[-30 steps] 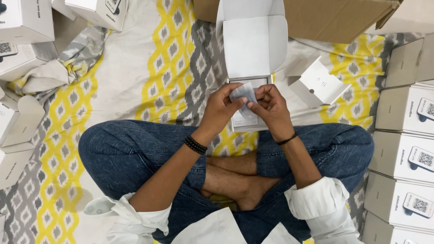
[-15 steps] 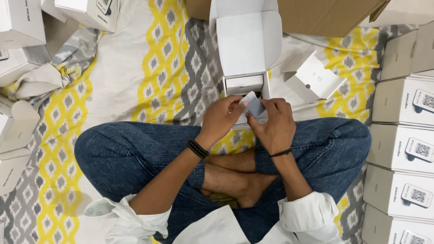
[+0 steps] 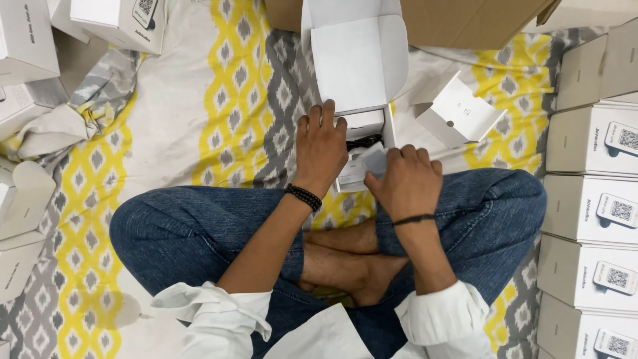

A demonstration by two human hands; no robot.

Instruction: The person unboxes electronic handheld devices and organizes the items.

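Observation:
I sit cross-legged on a yellow, grey and white patterned cloth. An open white box (image 3: 359, 66) lies in front of my legs, lid flipped back. My left hand (image 3: 322, 146) rests flat on the box's left side, fingers spread over its rim. My right hand (image 3: 402, 183) holds a small pale grey packet (image 3: 374, 161) over the box's near end. A black cable shows inside the box (image 3: 362, 141).
A white cardboard insert (image 3: 458, 110) lies right of the box. Closed white boxes (image 3: 591, 206) are stacked along the right edge; more white boxes (image 3: 26, 40) at the left. A brown carton (image 3: 465, 20) stands behind. Crumpled wrapping (image 3: 80, 113) lies at the left.
Both hands were raised together around the grey packet; now they have lowered to the box. The left hand let go and settled on the box's side. The right keeps the packet.

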